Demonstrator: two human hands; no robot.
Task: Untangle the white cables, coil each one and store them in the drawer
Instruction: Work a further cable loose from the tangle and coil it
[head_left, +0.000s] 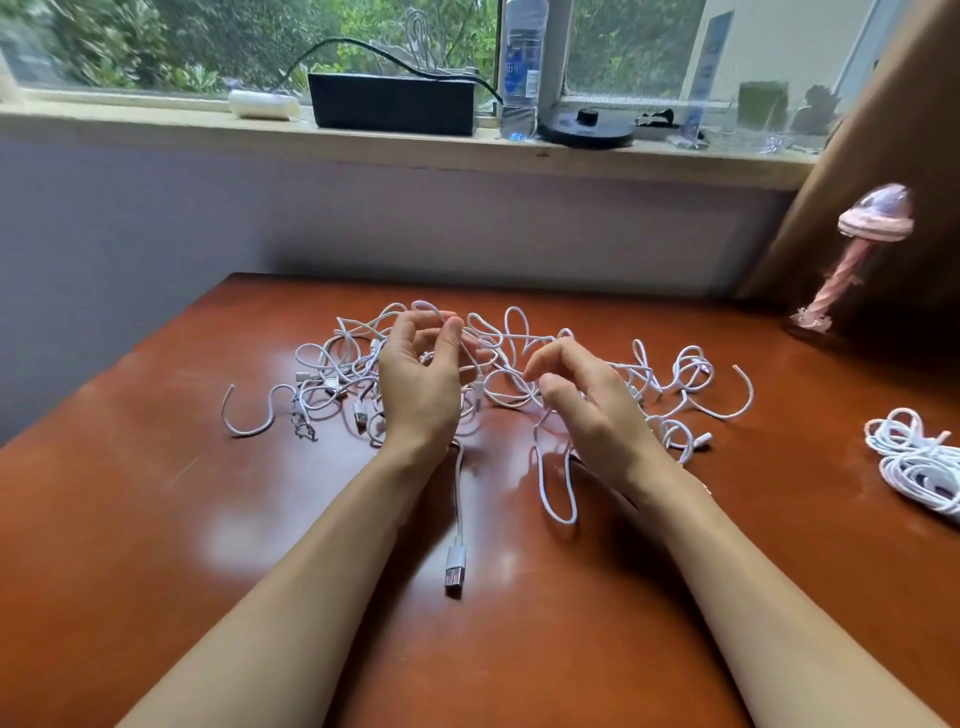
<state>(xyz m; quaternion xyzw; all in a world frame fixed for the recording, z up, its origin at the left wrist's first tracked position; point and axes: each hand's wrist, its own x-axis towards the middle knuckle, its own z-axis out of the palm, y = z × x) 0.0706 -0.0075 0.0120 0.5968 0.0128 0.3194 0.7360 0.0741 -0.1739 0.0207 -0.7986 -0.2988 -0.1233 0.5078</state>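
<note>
A tangle of several white cables (519, 374) is spread across the middle of the brown table (156, 493). One strand runs toward me and ends in a USB plug (455, 571). My left hand (421, 379) hovers over the left part of the tangle with its fingers loosely curled. A cable loop arcs past its fingertips, and I cannot tell whether it touches them. Over the right part, my right hand (587, 405) has relaxed, bent fingers and holds nothing. A separate bundle of white cable (914, 462) lies at the table's right edge. No drawer is in view.
A pink jellyfish-shaped ornament (872, 223) stands at the back right beside a brown panel. Behind the table, the windowsill carries a black box (395, 104), a water bottle (522, 67) and a round black base (587, 130). A small metal chain (304, 428) lies left of the tangle.
</note>
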